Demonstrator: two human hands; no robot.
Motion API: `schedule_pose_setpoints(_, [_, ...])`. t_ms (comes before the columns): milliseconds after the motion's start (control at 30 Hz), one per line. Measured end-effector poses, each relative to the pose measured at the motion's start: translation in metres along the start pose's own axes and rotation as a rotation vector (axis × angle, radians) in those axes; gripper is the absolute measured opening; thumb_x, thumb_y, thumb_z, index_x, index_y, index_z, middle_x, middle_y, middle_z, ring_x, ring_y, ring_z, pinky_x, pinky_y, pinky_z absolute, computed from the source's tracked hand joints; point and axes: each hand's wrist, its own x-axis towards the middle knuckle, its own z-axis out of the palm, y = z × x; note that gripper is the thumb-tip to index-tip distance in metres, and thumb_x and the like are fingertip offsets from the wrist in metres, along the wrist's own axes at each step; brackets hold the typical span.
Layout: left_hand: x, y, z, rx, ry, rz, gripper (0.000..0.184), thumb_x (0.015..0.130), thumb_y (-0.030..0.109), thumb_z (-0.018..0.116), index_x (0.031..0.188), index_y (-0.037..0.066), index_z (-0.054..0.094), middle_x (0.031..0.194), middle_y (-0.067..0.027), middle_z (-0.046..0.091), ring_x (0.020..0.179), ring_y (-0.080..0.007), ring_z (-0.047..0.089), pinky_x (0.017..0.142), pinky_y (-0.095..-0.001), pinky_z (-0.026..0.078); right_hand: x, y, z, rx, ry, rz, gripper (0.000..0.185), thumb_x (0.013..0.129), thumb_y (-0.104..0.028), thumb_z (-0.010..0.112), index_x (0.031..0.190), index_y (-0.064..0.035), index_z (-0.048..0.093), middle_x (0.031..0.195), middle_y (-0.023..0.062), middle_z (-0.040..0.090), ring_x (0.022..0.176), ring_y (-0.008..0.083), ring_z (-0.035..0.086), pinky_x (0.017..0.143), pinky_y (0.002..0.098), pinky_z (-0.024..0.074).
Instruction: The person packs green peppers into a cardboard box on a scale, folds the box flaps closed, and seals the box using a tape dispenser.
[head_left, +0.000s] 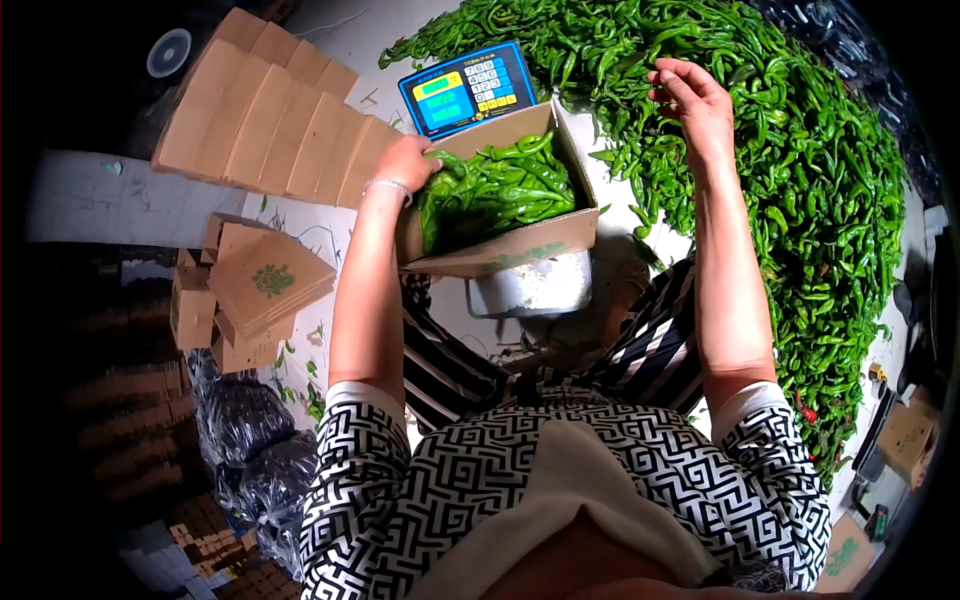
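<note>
An open cardboard box (500,252) full of green peppers (505,185) rests on a scale's metal platform (535,285). My left hand (405,162), with a bracelet at its wrist, grips the box's left edge, its fingertips by the peppers inside. Behind the box stands the scale's blue display (467,90), lit green beside a keypad. To the right, my right hand (695,98) is raised over a large heap of green peppers (800,200). Its fingers are curled in towards the thumb; what they hold, if anything, is too small to make out.
A row of brown cartons (270,115) stands at the upper left. Flattened or folded cartons (270,275) are stacked nearer on the left, above dark plastic bags (245,420). A round white object (168,52) lies at the far left. More boxes (908,440) are at the right edge.
</note>
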Motion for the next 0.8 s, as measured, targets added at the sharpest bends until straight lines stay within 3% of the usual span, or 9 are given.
schedule_pose_setpoints(133, [0.007, 0.061, -0.031, -0.088, 0.037, 0.126, 0.029, 0.079, 0.024, 0.071, 0.1, 0.005, 0.068, 0.083, -0.0105, 0.067, 0.074, -0.0167, 0.062, 0.065, -0.0304, 0.048, 0.002, 0.003, 0.001, -0.008, 0.021, -0.019, 0.016, 0.09, -0.01, 0.057, 0.103, -0.0034, 0.064, 0.089, 0.004, 0.068, 0.073, 0.0108, 0.062, 0.063, 0.024, 0.048])
schedule_pose_setpoints(200, [0.004, 0.103, -0.042, -1.088, 0.108, 0.242, 0.033, 0.085, 0.024, 0.067, 0.111, 0.004, 0.063, 0.097, -0.0074, 0.066, 0.079, -0.0122, 0.061, 0.064, -0.0247, 0.05, -0.001, 0.0, 0.002, 0.046, 0.066, -0.102, 0.018, 0.09, -0.009, 0.056, 0.107, -0.0023, 0.062, 0.092, 0.0055, 0.067, 0.074, 0.0112, 0.063, 0.062, 0.0219, 0.0469])
schedule_pose_setpoints(333, [0.004, 0.107, -0.073, -0.99, 0.383, 0.313, 0.031, 0.088, 0.02, 0.063, 0.115, 0.004, 0.061, 0.107, -0.0049, 0.065, 0.093, -0.012, 0.062, 0.071, -0.0245, 0.051, -0.015, -0.015, 0.007, 0.093, 0.2, -0.427, 0.024, 0.091, -0.01, 0.055, 0.113, -0.0006, 0.058, 0.094, 0.0072, 0.067, 0.075, 0.0108, 0.062, 0.066, 0.0217, 0.0499])
schedule_pose_setpoints(467, [-0.004, 0.035, -0.064, -0.872, 0.434, 0.211, 0.029, 0.086, 0.023, 0.066, 0.11, 0.006, 0.065, 0.095, -0.0026, 0.066, 0.082, -0.0088, 0.059, 0.07, -0.0253, 0.048, -0.016, -0.009, 0.005, -0.055, 0.154, -0.476, 0.023, 0.091, -0.011, 0.057, 0.112, -0.0021, 0.06, 0.091, 0.0052, 0.066, 0.076, 0.0087, 0.061, 0.067, 0.0226, 0.0515])
schedule_pose_setpoints(500, [-0.012, 0.021, -0.059, -0.885, 0.36, 0.05, 0.027, 0.086, 0.022, 0.065, 0.107, 0.006, 0.066, 0.091, -0.0024, 0.066, 0.082, -0.0103, 0.059, 0.072, -0.0255, 0.048, -0.02, -0.01, 0.008, -0.097, 0.149, -0.418, 0.021, 0.091, -0.011, 0.057, 0.109, -0.0025, 0.062, 0.089, 0.0039, 0.066, 0.075, 0.0079, 0.061, 0.066, 0.0221, 0.0513])
schedule_pose_setpoints(633, [-0.034, -0.046, 0.003, -0.478, 0.103, -0.011, 0.015, 0.086, 0.018, 0.06, 0.092, 0.005, 0.065, 0.079, -0.0056, 0.066, 0.075, -0.0117, 0.058, 0.073, -0.0281, 0.047, -0.014, 0.0, 0.009, -0.128, 0.037, -0.319, 0.021, 0.09, -0.012, 0.057, 0.108, -0.0026, 0.063, 0.086, 0.0044, 0.067, 0.075, 0.008, 0.061, 0.066, 0.0229, 0.0516])
schedule_pose_setpoints(667, [-0.027, -0.074, 0.031, -0.299, -0.022, -0.012, 0.014, 0.083, 0.018, 0.062, 0.086, 0.005, 0.065, 0.077, -0.0113, 0.064, 0.073, -0.0158, 0.058, 0.073, -0.0281, 0.047, -0.014, -0.002, 0.01, -0.132, 0.029, -0.293, 0.02, 0.09, -0.012, 0.057, 0.108, -0.0028, 0.063, 0.086, 0.004, 0.067, 0.075, 0.0081, 0.061, 0.065, 0.0225, 0.0512])
schedule_pose_setpoints(700, [-0.034, -0.05, 0.033, 0.068, -0.329, -0.158, 0.032, 0.082, 0.019, 0.06, 0.109, 0.003, 0.061, 0.096, -0.0157, 0.066, 0.088, -0.0255, 0.062, 0.083, -0.0324, 0.047, -0.014, -0.004, 0.011, -0.138, 0.02, -0.268, 0.02, 0.09, -0.012, 0.057, 0.108, -0.003, 0.063, 0.085, 0.0037, 0.067, 0.075, 0.0081, 0.061, 0.065, 0.0222, 0.0508])
schedule_pose_setpoints(800, [-0.033, -0.079, 0.114, 0.029, 0.017, -0.049, 0.039, 0.08, 0.021, 0.063, 0.117, 0.013, 0.052, 0.101, -0.0231, 0.062, 0.095, -0.0386, 0.059, 0.085, -0.04, 0.047, -0.012, -0.001, 0.014, -0.094, -0.008, -0.196, 0.019, 0.09, -0.012, 0.057, 0.106, -0.0042, 0.064, 0.084, 0.0027, 0.067, 0.072, 0.0087, 0.061, 0.062, 0.021, 0.0487])
